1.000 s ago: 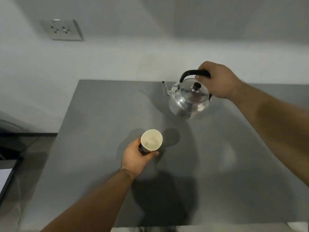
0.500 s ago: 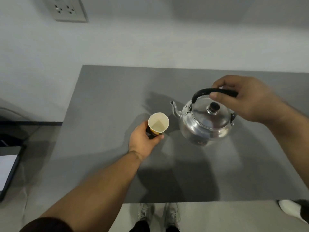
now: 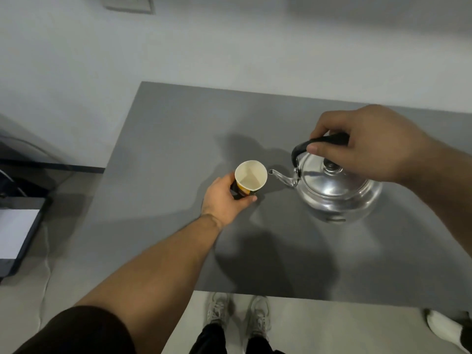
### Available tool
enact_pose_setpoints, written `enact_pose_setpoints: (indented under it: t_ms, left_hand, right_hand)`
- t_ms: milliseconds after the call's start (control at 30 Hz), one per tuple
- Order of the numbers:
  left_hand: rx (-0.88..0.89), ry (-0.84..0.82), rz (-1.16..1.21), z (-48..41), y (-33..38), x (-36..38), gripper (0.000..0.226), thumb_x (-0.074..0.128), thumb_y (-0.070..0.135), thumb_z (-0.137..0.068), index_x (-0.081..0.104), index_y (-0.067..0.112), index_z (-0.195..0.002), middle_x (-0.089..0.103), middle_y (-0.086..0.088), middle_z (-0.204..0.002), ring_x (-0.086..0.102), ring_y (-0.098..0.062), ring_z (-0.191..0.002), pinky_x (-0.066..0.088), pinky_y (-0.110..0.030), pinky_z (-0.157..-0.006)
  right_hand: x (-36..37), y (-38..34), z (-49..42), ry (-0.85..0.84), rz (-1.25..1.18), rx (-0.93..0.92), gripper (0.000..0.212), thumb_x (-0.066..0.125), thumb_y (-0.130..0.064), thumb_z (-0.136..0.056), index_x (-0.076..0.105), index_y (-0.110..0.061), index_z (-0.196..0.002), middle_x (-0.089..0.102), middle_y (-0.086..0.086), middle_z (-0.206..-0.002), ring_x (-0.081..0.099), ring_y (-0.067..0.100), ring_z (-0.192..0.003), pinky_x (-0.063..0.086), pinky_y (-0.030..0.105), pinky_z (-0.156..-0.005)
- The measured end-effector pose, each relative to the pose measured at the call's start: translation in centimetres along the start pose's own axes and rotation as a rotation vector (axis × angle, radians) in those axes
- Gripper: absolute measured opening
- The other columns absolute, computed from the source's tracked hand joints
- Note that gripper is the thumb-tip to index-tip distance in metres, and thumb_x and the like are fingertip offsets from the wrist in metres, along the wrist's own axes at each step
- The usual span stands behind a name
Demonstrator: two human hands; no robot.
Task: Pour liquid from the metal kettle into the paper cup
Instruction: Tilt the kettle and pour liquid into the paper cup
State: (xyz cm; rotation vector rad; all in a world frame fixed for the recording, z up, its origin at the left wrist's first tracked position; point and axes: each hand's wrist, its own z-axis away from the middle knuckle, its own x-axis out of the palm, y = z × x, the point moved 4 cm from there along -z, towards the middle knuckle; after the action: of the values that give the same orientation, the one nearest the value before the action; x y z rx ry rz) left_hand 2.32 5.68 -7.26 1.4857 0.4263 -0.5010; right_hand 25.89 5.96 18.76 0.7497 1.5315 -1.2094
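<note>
A shiny metal kettle (image 3: 332, 192) with a black handle hangs just above the grey table (image 3: 166, 129), right of centre. My right hand (image 3: 370, 146) is closed round its handle from above. The spout points left and its tip nearly touches the rim of the paper cup (image 3: 250, 176). The cup is white inside with a yellow and black outside, and stands upright. My left hand (image 3: 224, 198) grips its lower wall from the near left. I see no stream of liquid.
A white wall with a socket (image 3: 127, 2) runs behind the table. Left of the table, lower down, lies a dark tray holding a white sheet (image 3: 15, 233). My shoes (image 3: 240, 312) show below the near table edge, another white shoe (image 3: 447, 328) at right.
My right hand has carried the kettle from the far side of the table toward me and left, until its spout meets the cup's rim. My left hand kept hold of the cup.
</note>
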Motion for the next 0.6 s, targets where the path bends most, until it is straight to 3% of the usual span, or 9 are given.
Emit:
enact_pose_setpoints:
  t_ms: [200,333,400,600]
  left_hand:
    - [0.001,0.01,-0.025,0.0,0.0,0.0,0.057,0.082,0.063,-0.061,0.057,0.051,-0.111,0.063,0.018,-0.09,0.056,0.009,-0.092,0.038,-0.011,-0.07]
    - [0.037,0.012,-0.023,-0.1,-0.1,0.1,0.06,0.086,0.058,-0.064,0.059,0.047,-0.118,0.065,0.015,-0.097,0.059,-0.003,-0.089,0.043,-0.019,-0.076]
    - [0.05,0.015,-0.03,0.0,0.0,0.0,0.062,0.087,0.055,-0.066,0.061,0.043,-0.121,0.066,0.012,-0.1,0.06,-0.01,-0.092,0.046,-0.023,-0.079]
    - [0.075,0.033,-0.037,0.1,0.3,-0.2,0.063,0.088,0.053,-0.068,0.063,0.038,-0.123,0.064,0.013,-0.097,0.055,-0.009,-0.091,0.042,-0.021,-0.076]
  right_hand:
    - [-0.2,-1.5,-1.4,-0.061,0.091,-0.043,0.025,0.056,-0.061,-0.085,0.066,-0.04,-0.093,0.068,-0.015,-0.061,0.062,0.004,-0.063,0.053,0.034,-0.063]
    - [-0.2,-2.7,-2.5,-0.073,0.174,-0.099,0.026,0.055,-0.06,-0.085,0.067,-0.038,-0.091,0.065,-0.013,-0.062,0.058,0.003,-0.062,0.046,0.031,-0.058]
    - [-0.1,-3.2,-2.9,-0.087,0.21,-0.116,0.026,0.056,-0.06,-0.085,0.067,-0.038,-0.092,0.067,-0.013,-0.07,0.061,0.01,-0.068,0.05,0.035,-0.063]
    - [-0.1,-4.7,-4.0,-0.107,0.286,-0.168,0.024,0.058,-0.059,-0.087,0.067,-0.038,-0.092,0.065,-0.012,-0.074,0.061,0.018,-0.073,0.048,0.035,-0.063]
